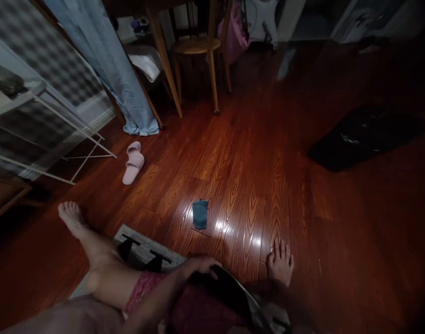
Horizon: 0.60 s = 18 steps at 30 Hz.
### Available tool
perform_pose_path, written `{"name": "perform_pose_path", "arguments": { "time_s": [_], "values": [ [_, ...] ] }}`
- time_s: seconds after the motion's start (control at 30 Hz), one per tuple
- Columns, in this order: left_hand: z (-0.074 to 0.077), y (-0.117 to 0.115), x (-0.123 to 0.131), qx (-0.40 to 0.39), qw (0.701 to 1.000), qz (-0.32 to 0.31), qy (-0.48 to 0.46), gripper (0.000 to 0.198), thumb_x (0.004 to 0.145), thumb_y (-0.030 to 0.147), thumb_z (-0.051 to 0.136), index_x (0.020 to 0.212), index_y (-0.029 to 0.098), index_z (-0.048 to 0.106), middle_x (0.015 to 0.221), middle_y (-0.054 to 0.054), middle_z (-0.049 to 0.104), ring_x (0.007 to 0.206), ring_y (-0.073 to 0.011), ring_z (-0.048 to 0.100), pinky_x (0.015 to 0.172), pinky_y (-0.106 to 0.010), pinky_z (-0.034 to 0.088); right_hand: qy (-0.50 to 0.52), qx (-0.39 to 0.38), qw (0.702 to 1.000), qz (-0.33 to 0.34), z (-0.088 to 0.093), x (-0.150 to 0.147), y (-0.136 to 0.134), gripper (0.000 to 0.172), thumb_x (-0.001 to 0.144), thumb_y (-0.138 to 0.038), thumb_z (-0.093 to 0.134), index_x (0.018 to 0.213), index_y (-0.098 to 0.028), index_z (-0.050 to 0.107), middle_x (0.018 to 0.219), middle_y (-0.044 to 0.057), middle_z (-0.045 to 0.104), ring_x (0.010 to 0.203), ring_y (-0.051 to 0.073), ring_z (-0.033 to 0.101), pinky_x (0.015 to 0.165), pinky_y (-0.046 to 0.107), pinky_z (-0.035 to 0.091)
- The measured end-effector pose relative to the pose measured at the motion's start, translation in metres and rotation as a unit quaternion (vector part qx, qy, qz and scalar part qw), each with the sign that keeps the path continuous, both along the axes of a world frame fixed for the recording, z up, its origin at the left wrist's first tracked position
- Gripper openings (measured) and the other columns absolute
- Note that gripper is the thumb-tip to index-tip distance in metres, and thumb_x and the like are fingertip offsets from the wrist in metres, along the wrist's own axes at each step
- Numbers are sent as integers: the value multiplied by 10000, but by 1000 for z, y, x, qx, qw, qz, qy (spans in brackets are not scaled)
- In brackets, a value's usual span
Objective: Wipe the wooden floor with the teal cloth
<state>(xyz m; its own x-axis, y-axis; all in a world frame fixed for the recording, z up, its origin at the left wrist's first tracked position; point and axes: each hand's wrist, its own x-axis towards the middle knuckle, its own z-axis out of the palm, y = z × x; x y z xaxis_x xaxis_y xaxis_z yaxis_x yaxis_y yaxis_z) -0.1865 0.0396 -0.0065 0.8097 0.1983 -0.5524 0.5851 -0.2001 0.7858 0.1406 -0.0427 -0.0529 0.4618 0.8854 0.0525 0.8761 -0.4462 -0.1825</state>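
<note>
I am sitting low, looking down at a red-brown wooden floor (254, 176). My left hand (199, 266) reaches in from the lower left, its fingers curled over the edge of a dark garment (233, 292) that lies across my lap. My right hand is out of view. A small folded blue cloth (200, 214) lies on the floor just ahead of the hand. My bare left foot (69, 214) stretches out to the left, and my bare right foot (280, 263) rests flat on the floor beside the garment.
A pair of pink slippers (133, 162) lies left of centre. A wooden stool (197, 46) and table legs stand at the back, next to hanging pale blue fabric (111, 65). A white wire rack (59, 139) is on the left, a black heap (361, 137) on the right, and a grey rug (142, 248) under my leg.
</note>
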Motion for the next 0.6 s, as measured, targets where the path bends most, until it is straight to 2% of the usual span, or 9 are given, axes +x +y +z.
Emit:
{"name": "perform_pose_path", "arguments": {
  "time_s": [0.07, 0.17, 0.23, 0.33, 0.4, 0.47, 0.53, 0.6],
  "values": [
    [11, 0, -15, 16, 1000, 13, 9, 220, 792, 402, 771, 910, 226, 713, 824, 36, 709, 816, -185, 683, 643, -222, 467, 7, -11, 1000, -4, 3, -1, 0, 669, 917, -250, 248, 1583, -208, 201, 1613, 102, 307, 1509, 248, 182, 1185, 524, 222],
    [28, 7, -24, 104, 994, 39, 19, 189, 720, 358, 827, 792, 232, 705, 750, 39, 695, 757, -189, 677, 612, -230, 450, 13, -15, 1000, -9, 7, 0, -1, 683, 914, -266, 245, 1591, -249, 152, 1606, 89, 326, 1514, 239, 179, 1186, 529, 233],
    [41, 22, -27, 175, 981, 77, 22, 142, 725, 300, 818, 763, 240, 695, 759, 33, 700, 757, -186, 669, 637, -237, 457, 17, -9, 1000, -10, 6, 3, -2, 697, 909, -289, 238, 1592, -283, 102, 1612, 71, 320, 1520, 228, 162, 1185, 528, 239],
    [67, 56, -44, 259, 951, 169, 27, 46, 847, 287, 703, 881, 257, 696, 864, 17, 713, 828, -176, 663, 741, -239, 477, 29, -2, 999, -16, 0, 8, -3, 746, 874, -327, 255, 1581, -357, 17, 1628, 25, 288, 1523, 210, 147, 1170, 541, 265],
    [91, 81, -70, 322, 913, 247, 44, 115, 932, 277, 576, 975, 250, 679, 976, -2, 708, 916, -178, 657, 824, -254, 482, 43, -2, 999, -18, -5, 12, -2, 783, 842, -353, 277, 1568, -405, -13, 1635, 1, 271, 1521, 208, 146, 1147, 562, 291],
    [120, 99, -111, 382, 860, 330, 79, 228, 989, 251, 436, 1012, 227, 662, 1051, -42, 693, 991, -191, 638, 899, -288, 476, 59, -5, 998, -20, -10, 15, -1, 813, 812, -372, 297, 1560, -432, -15, 1642, -13, 252, 1519, 209, 147, 1118, 583, 320],
    [148, 106, -164, 429, 797, 407, 125, 263, 991, 242, 391, 1043, 203, 645, 1092, -77, 671, 1040, -210, 618, 948, -317, 465, 71, -4, 997, -23, -13, 18, 0, 832, 792, -379, 306, 1562, -434, -4, 1650, -18, 224, 1517, 208, 144, 1106, 594, 328],
    [173, 99, -222, 463, 727, 476, 173, 300, 976, 205, 359, 1134, 181, 614, 1179, -107, 641, 1126, -227, 586, 1005, -342, 438, 79, -3, 997, -24, -15, 21, 0, 838, 784, -380, 308, 1572, -411, 23, 1656, -10, 203, 1517, 211, 136, 1123, 597, 305]
  ]
}}
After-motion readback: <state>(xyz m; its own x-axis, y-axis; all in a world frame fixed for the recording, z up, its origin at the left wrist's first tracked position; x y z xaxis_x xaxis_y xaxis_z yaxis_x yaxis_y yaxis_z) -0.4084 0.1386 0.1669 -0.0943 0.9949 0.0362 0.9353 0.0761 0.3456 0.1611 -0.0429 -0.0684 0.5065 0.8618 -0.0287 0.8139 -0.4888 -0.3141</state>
